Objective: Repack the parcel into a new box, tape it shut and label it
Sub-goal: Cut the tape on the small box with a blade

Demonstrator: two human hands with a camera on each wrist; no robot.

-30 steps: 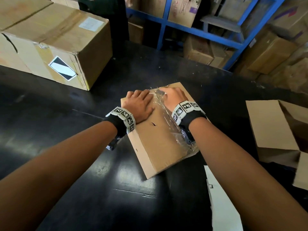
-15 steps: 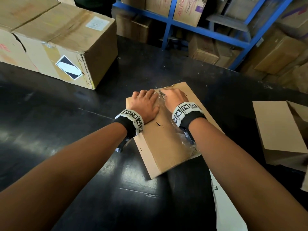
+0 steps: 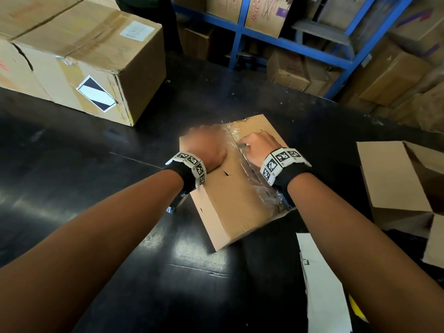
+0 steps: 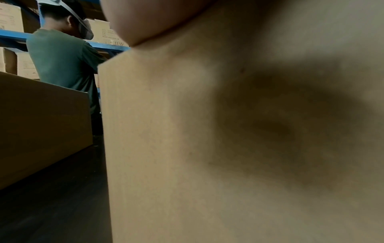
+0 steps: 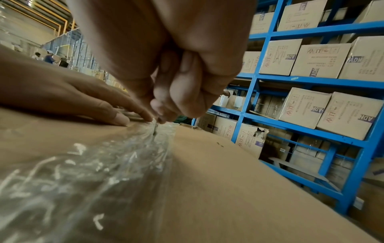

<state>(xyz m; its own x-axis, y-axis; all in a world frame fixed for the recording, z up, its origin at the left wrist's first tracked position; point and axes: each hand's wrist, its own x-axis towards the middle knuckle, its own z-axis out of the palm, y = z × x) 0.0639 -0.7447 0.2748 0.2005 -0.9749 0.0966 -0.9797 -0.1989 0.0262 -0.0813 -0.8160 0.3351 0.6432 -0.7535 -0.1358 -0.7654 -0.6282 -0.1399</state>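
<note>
Slitting the clear tape (image 3: 242, 164) along the seam of the parcel (image 3: 230, 207) goes best with a shallow, steady pull along the join, I judge, so that whatever lies inside is spared. The right hand (image 3: 258, 146) is clenched round something small at the seam; a blade or key, I cannot tell which. The left hand (image 3: 206, 146) rests on the lid just beside it, fingers fairly straight, pressing down. The parcel sits on the black table (image 3: 96, 176) under both hands.
</note>
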